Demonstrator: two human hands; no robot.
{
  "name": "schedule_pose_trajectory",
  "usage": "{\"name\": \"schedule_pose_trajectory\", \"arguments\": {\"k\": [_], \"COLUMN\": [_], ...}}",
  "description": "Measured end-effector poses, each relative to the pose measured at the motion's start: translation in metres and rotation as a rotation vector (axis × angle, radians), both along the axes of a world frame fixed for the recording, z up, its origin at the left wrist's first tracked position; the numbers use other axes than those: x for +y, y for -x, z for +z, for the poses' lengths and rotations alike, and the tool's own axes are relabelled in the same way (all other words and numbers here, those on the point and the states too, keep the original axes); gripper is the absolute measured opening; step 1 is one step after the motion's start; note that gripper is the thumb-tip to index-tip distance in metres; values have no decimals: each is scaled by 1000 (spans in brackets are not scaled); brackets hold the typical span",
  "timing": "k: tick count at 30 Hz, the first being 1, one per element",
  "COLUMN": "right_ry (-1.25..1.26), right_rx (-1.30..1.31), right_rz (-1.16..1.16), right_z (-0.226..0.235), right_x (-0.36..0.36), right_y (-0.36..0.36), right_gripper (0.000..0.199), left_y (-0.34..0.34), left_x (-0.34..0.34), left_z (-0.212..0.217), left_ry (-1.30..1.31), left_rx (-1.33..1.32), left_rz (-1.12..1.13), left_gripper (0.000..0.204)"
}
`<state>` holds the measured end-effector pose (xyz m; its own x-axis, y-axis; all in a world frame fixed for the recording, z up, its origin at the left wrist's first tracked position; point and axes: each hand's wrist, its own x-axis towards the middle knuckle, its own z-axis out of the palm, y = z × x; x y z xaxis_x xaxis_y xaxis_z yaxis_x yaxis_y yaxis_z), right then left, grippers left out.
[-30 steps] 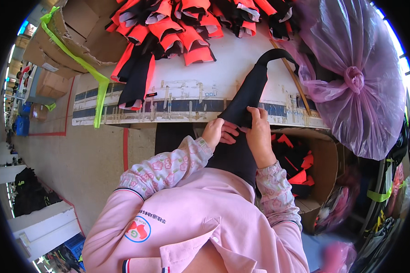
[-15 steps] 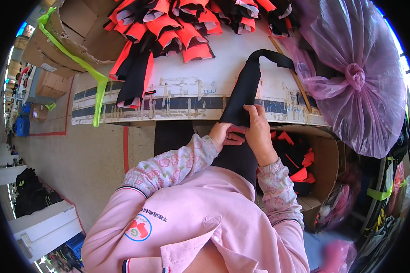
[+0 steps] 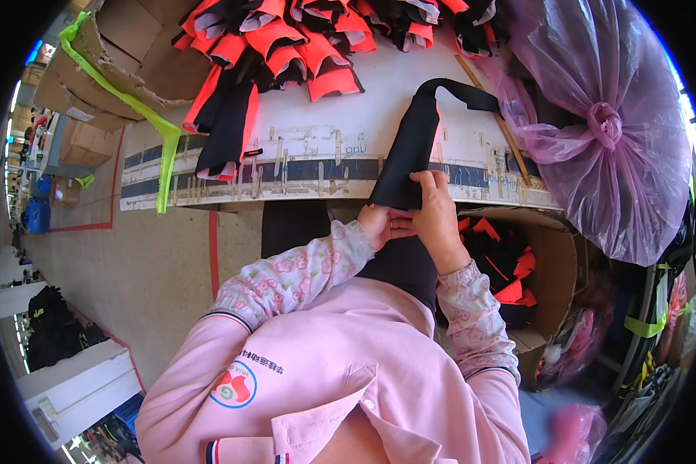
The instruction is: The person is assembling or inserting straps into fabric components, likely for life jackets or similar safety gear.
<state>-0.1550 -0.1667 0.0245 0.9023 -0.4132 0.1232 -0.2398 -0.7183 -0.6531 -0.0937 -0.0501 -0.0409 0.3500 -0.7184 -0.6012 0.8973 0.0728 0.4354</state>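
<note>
At the table [image 3: 301, 158] edge, left hand [image 3: 385, 225] and right hand [image 3: 435, 216] pinch a black fabric strip [image 3: 410, 147], fingers closed on it.

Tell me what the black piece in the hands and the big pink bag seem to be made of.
Black piece: looks like soft matte fabric, possibly stretchy knit; it drapes limply over the table edge without shine. Pink bag: thin translucent plastic film, glossy and crinkled, gathered into a knot with dark contents showing through.

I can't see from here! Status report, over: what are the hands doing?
Left hand and right hand both pinch the black fabric strip at the table edge. Strip lies up the table. Nothing blocking it.
</note>
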Motion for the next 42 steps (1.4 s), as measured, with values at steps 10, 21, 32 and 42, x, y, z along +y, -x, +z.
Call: {"name": "schedule_pose_trajectory", "arguments": {"k": [10, 21, 32, 42], "right_ry": [-79, -37, 57, 73], "right_rx": [-113, 30, -51, 153], "right_rz": [151, 182, 267, 356], "right_z": [7, 2, 2, 55], "right_x": [-11, 0, -12, -11], "right_y": [-3, -13, -13, -24], "right_gripper": [53, 52, 49, 59], "left_y": [9, 6, 3, 11], "left_x": [3, 10, 16, 17], "left_z": [21, 10, 28, 5], "left_ry": [-96, -163, -77, -70], "left_rx": [-259, -91, -233, -260], "left_rz": [51, 86, 50, 81], "left_gripper": [28, 28, 29, 27]}}
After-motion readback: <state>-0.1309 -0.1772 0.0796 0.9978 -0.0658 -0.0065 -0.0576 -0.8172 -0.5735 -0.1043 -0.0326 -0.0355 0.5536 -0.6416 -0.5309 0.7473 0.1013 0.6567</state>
